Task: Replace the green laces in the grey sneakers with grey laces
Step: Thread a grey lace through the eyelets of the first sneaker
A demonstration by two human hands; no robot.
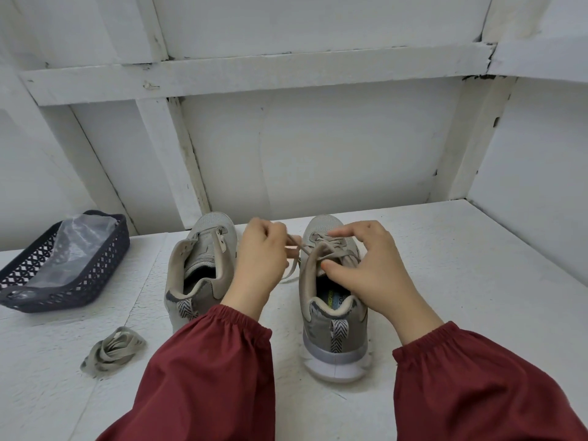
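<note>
Two grey sneakers stand heel toward me on the white surface. The left sneaker (pixel 200 268) has empty eyelets and no lace. The right sneaker (pixel 334 316) carries a grey lace (pixel 331 249) through its eyelets. My left hand (pixel 259 265) is between the shoes, pinching one end of that lace and pulling it leftward. My right hand (pixel 366 268) lies over the right sneaker's tongue, thumb at the collar and forefinger stretched over the lacing. A bundled lace (pixel 113 348), greyish, lies at the front left.
A dark lattice basket (pixel 95 275) with a clear plastic bag (pixel 79 243) inside sits at the left. White panelled walls close in behind and to the right. Red sleeves cover both of my forearms.
</note>
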